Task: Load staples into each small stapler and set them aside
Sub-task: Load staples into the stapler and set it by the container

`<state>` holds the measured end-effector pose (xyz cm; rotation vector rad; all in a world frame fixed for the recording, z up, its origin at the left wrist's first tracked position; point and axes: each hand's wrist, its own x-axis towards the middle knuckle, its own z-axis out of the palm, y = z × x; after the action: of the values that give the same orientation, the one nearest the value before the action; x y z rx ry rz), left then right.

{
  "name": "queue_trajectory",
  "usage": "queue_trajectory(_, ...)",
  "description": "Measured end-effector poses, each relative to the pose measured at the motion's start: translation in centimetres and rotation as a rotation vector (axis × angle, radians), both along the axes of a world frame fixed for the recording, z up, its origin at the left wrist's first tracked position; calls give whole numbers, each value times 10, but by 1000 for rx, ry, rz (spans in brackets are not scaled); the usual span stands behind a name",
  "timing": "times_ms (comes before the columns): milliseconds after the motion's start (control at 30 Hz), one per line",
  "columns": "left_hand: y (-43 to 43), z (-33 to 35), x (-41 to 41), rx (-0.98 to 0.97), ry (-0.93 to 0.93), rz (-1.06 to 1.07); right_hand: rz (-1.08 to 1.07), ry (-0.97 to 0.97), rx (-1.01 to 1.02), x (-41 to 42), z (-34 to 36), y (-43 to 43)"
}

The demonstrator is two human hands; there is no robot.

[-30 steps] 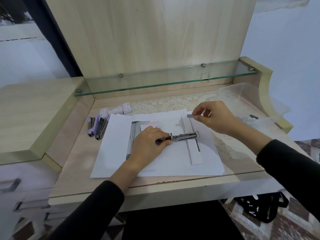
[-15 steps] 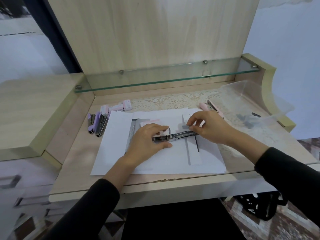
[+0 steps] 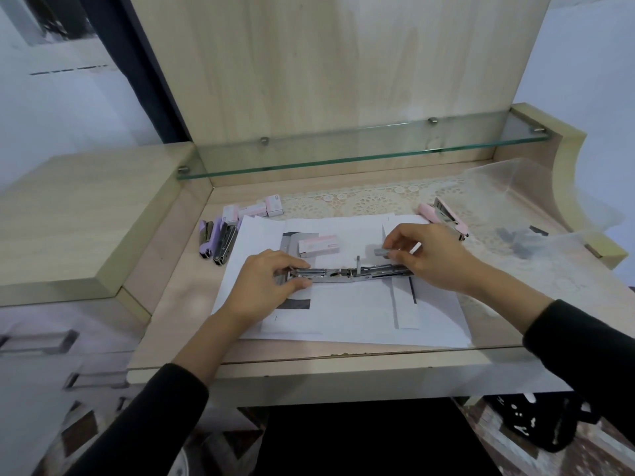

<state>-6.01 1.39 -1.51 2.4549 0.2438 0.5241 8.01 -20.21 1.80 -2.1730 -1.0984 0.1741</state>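
1. Head view, what changed: a second ago my right hand point(image 3: 433, 255) was up toward the upper right of the frame, well clear of the stapler. Now it is down at centre, thumb and fingers pinching a short staple strip point(image 3: 381, 251) just above the right half of the open stapler point(image 3: 347, 272).
2. The stapler itself now lies spread flat across the middle of the paper sheets point(image 3: 360, 310), longer than it looked before. My left hand point(image 3: 264, 286) grips its left end with curled fingers.
3. My reading: the strip is about to go into the channel, so this unit is mid-load. I cannot tell whether the strip touches the metal yet.
4. Other task items: a pink stapler point(image 3: 443, 218) lies right of centre behind my right hand. Two purple staplers point(image 3: 216, 238) wait at centre left, with small staple boxes point(image 3: 254, 209) just behind them. One pink staple box point(image 3: 319, 245) lies on the paper between my hands.
5. Surface: a pale wood desk point(image 3: 178, 304) with a lace mat point(image 3: 360, 201) toward the back, and a clear plastic tray point(image 3: 515, 180) at the right holding dark loose pieces.
6. Room: a glass shelf point(image 3: 343, 149) spans the wooden back panel. Drawers point(image 3: 37, 341) sit at lower left and a black bag point(image 3: 536, 424) at lower right.
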Motion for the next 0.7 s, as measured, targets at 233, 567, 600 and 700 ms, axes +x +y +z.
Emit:
queue_trajectory(233, -3, -3, 0, 29, -9, -8, -31, 1, 8, 0, 0, -2)
queue_trajectory(567, -20, 10, 15, 13, 48, -76, -49, -39, 60, 4, -5, -8)
queue_trajectory(600, -25, 12, 18, -10, 36, -88, -47, -41, 49, 2, -5, -8)
queue_trajectory(700, -40, 11, 29, -56, 36, -104, -31, -98, 5, 0, -5, -6)
